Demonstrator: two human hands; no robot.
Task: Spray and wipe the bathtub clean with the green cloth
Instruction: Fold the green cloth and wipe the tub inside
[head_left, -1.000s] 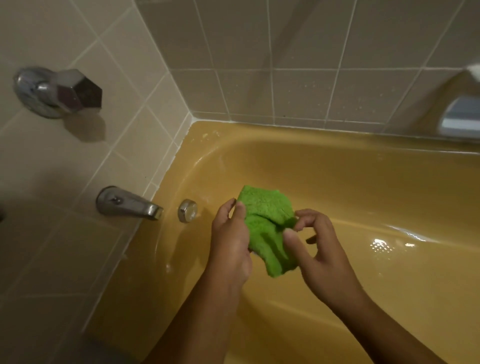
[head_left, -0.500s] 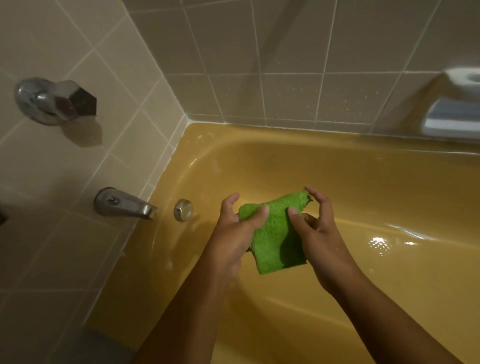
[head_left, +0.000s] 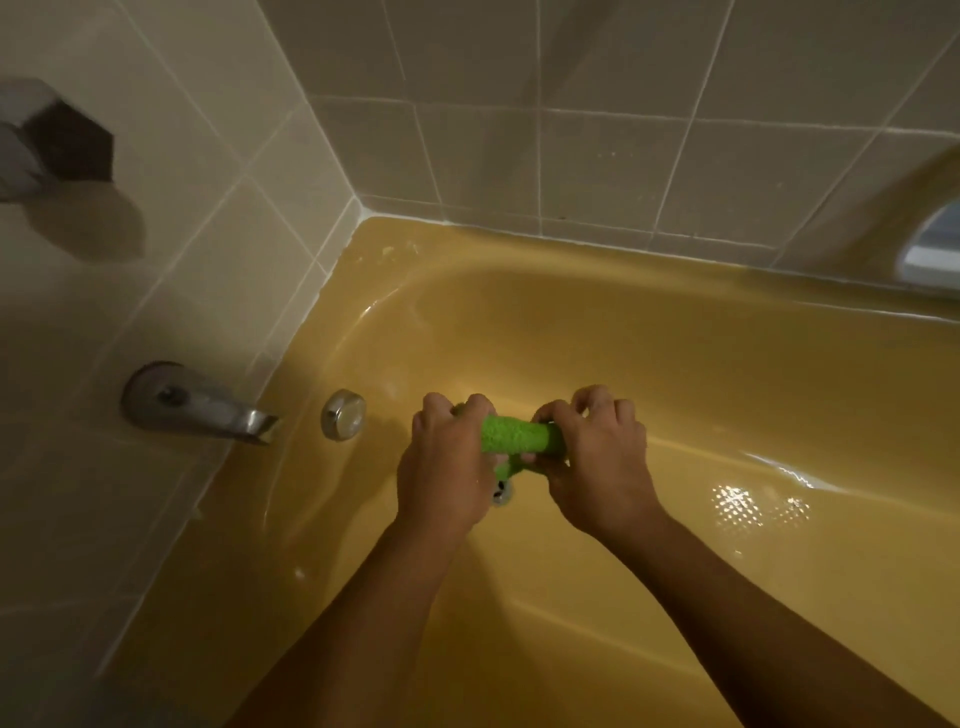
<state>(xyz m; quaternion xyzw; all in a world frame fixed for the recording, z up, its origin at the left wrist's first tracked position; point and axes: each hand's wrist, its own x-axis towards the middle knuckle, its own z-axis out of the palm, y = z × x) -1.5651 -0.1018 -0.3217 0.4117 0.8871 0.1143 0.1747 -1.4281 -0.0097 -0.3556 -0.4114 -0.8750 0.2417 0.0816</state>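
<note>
The green cloth (head_left: 517, 435) is bunched into a short tight roll, held level above the floor of the mustard-yellow bathtub (head_left: 727, 374). My left hand (head_left: 447, 467) is fisted around its left end. My right hand (head_left: 597, 457) grips its right end, fingers curled over the top. Only the middle of the roll and a small green tail below it show between the fists. The metal drain (head_left: 502, 491) peeks out just under the hands. No spray bottle is in view.
A chrome spout (head_left: 202, 405) sticks out from the tiled left wall, with a round overflow cap (head_left: 343, 414) on the tub's end wall beside it. A faucet handle (head_left: 47, 140) sits higher on that wall. A soap ledge (head_left: 935, 249) is at the far right.
The cloth went from a loose hanging flap to a tight roll clenched between both fists. Both hands closed and dropped lower over the drain; the view moved closer.
</note>
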